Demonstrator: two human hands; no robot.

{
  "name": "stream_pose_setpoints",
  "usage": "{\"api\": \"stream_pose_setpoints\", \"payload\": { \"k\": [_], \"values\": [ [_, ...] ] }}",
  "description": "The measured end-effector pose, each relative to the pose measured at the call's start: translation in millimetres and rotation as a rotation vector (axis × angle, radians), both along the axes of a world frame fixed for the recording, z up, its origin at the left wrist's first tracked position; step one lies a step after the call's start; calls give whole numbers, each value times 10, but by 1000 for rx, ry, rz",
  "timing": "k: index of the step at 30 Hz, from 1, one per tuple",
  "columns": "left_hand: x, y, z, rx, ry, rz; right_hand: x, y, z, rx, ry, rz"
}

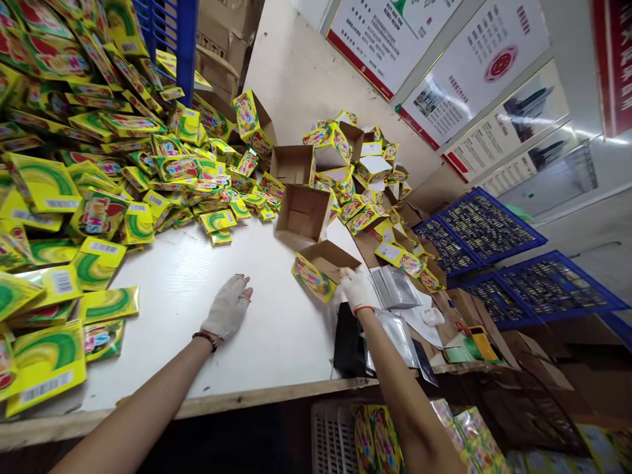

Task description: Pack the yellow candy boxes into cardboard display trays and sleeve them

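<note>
My left hand (228, 308), in a white glove with bare fingertips, rests on the white tabletop (276, 336) with nothing visible in it; its fingers are slightly bent and apart. My right hand (354, 288), also gloved, is closed at the edge of an open yellow display box (315, 276) with a brown inside. Behind that box stands another open box (303, 214). A large heap of small yellow and green packets (93, 210) covers the table's left and back. Clear plastic sleeves (395, 287) lie to the right of my right hand.
More printed boxes (328, 141) are piled against the wall. Blue trays (494, 224) of small items stand at the right. A black object (349, 342) lies near the table's front edge. Below it is a white basket (330, 438) beside yellow packs. Posters hang on the wall.
</note>
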State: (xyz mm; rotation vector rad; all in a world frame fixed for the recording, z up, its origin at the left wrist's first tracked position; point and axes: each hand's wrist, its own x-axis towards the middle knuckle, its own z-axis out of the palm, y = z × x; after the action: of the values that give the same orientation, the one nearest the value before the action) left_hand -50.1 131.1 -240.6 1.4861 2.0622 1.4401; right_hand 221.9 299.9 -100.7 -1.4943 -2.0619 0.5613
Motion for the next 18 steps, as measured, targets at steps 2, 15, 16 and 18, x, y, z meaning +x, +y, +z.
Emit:
{"api": "stream_pose_setpoints", "payload": {
  "k": [2,15,16,18],
  "values": [
    [-26,-38,-8,32,-11,44,-160,-321,-151,-118,-37,146],
    [63,-326,125,-291,210,36,-665,-442,-448,232,-317,357],
    [127,-425,124,-321,232,6,-713,-384,-451,231,-329,365],
    [228,-698,146,-360,266,-38,-783,-360,-492,234,-445,372]
  ]
}}
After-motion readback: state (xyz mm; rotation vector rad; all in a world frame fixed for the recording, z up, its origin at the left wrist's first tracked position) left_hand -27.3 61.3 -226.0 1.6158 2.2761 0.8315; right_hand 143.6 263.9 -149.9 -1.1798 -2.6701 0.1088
